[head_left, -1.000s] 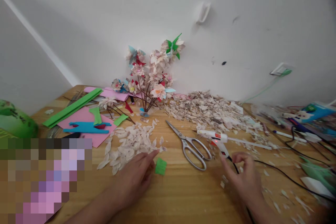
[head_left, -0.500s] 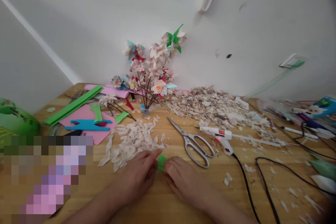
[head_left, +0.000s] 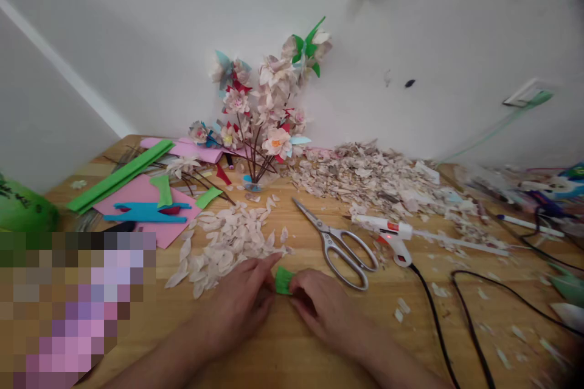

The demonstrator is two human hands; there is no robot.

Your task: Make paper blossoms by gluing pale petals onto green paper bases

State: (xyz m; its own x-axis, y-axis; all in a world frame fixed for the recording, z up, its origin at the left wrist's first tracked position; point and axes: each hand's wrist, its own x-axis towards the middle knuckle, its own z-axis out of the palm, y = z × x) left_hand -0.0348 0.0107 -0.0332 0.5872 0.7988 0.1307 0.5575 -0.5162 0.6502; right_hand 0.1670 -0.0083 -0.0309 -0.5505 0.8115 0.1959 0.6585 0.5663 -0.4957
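left hand [head_left: 241, 301]: 1 | right hand [head_left: 319, 307]: 1 | green paper piece [head_left: 283, 279]: 1 | scissors [head_left: 340, 244]: 1 | glue gun [head_left: 387, 232]: 1

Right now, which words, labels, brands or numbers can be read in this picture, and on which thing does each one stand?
No text can be read here.
Green object at the left edge: dark marks, too blurred to read.
Hot glue gun: small orange label, too small to read.
Blue package at the right edge: printed picture, blurred.
Green paper piece between left hand and right hand: no print visible.
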